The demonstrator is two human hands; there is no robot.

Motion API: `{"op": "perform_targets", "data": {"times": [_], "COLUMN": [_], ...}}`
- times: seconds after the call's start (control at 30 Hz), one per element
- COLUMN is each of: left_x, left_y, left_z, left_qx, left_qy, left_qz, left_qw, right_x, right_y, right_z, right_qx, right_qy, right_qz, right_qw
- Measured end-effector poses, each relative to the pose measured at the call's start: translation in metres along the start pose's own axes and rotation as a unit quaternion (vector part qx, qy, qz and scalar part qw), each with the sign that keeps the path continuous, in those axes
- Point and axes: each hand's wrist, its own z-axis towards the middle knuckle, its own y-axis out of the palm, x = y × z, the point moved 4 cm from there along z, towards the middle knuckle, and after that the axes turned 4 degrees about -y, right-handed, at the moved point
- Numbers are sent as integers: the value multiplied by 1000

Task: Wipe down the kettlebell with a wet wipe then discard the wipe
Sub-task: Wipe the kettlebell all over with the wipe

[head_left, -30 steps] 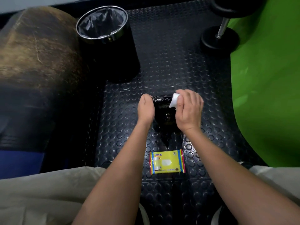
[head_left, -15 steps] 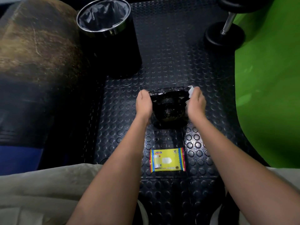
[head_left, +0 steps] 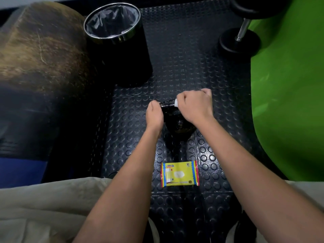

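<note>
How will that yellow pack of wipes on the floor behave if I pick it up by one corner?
The pack of wipes looks like a thin, flat foil pouch, so it is probably light and would likely sag rather than stay stiff. Its glossy wrapper may feel a bit slippery. Lying flat on the studded floor mat, it seems unlikely to roll.

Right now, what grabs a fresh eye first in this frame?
The two hands at centre: the left hand steadies the black kettlebell while the right hand rubs a white wipe along its handle. Next, the yellow wipe pack on the floor nearer the person, and the lined bin upper left.
</note>
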Motion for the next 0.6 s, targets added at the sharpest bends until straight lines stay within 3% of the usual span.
{"op": "perform_targets", "data": {"times": [0.17, 0.33, 0.5, 0.6], "left_x": [1, 4, 6, 7], "left_y": [-1, 0, 6, 6], "left_z": [-1, -8, -15, -14], "left_qx": [3, -11, -32, -37], "left_qy": [7, 18, 38, 39], "left_qz": [2, 18, 34, 46], "left_qw": [1000, 1000, 998, 997], "right_x": [-29, -10, 36, 63], "right_y": [6, 5, -2, -6], "right_z": [-13, -16, -24, -30], "right_qx": [50, 63, 57, 0], "right_qy": [-71, -105, 7, 111], "right_qz": [-22, 25, 81, 226], "right_qw": [996, 992, 995, 968]}}
